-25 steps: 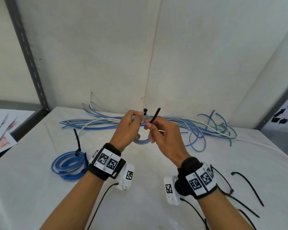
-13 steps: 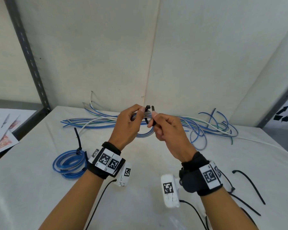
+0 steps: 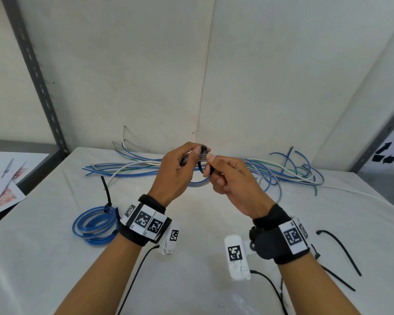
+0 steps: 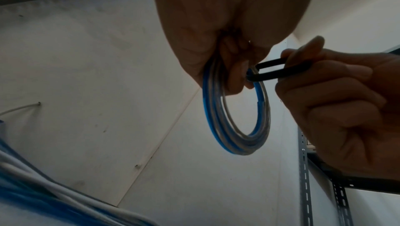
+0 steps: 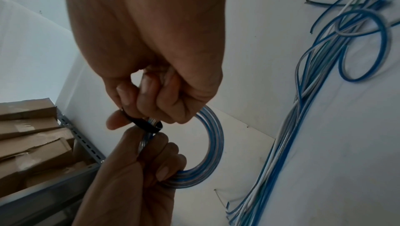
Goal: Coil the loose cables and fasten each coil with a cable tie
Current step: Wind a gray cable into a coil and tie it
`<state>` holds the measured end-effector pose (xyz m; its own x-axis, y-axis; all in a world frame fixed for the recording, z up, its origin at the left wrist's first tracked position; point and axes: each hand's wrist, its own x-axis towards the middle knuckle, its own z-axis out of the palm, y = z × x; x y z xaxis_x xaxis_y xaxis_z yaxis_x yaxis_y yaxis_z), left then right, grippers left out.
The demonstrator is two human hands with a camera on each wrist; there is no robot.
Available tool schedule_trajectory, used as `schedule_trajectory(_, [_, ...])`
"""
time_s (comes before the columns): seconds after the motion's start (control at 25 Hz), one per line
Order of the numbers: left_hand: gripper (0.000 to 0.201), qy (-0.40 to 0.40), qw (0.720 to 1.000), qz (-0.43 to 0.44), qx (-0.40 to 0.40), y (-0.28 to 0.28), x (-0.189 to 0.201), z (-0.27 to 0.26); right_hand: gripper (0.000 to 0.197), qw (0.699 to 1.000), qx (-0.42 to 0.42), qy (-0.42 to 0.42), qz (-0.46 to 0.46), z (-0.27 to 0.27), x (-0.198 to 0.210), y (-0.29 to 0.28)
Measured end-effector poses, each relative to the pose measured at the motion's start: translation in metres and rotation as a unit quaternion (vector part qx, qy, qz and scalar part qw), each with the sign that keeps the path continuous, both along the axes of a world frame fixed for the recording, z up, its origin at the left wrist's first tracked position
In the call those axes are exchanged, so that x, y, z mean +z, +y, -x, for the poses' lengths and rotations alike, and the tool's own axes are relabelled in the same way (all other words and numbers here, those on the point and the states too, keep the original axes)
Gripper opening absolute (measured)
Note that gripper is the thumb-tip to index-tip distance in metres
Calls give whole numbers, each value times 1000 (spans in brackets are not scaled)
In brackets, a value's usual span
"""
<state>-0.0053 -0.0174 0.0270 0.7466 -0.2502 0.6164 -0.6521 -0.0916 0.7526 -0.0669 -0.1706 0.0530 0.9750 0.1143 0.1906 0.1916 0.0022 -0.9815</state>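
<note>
Since a second ago black plastic cable tie (image 4: 279,71) wraps blue-and-clear coiled cable (image 4: 236,127); left hand (image 3: 175,171) grips coil, right hand (image 3: 232,178) pinches tie, probably threading; next pull tight.

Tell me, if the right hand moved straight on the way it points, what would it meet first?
Probably the left hand, which holds the coil; the right hand already pinches the tie beside it.

Head looks down; wrists upward, sharing hands (image 3: 205,176).

Both hands (image 3: 175,171) (image 3: 232,178) hold a coil (image 3: 199,183) above the table (image 3: 191,246).
</note>
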Motion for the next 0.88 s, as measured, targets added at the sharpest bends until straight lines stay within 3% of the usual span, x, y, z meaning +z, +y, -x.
schedule_trajectory(0.48, [22, -47, 999, -12, 10, -4, -3, 3, 41, 999, -41, 23, -22, -3, 5, 5])
schedule_trajectory(0.56, [21, -47, 999, -19, 3, -7, -6, 5, 39, 996, -77, 21, -29, -4, 6, 6])
schedule_trajectory(0.72, [23, -18, 1000, -8, -2, -7, -9, 1, 28, 976, -212, -26, 53, -8, 4, 4])
schedule_trajectory(0.88, [25, 3, 1000, -2, -15, -8, -8, 1, 16, 984, -174, -20, -5, -13, 8, 6])
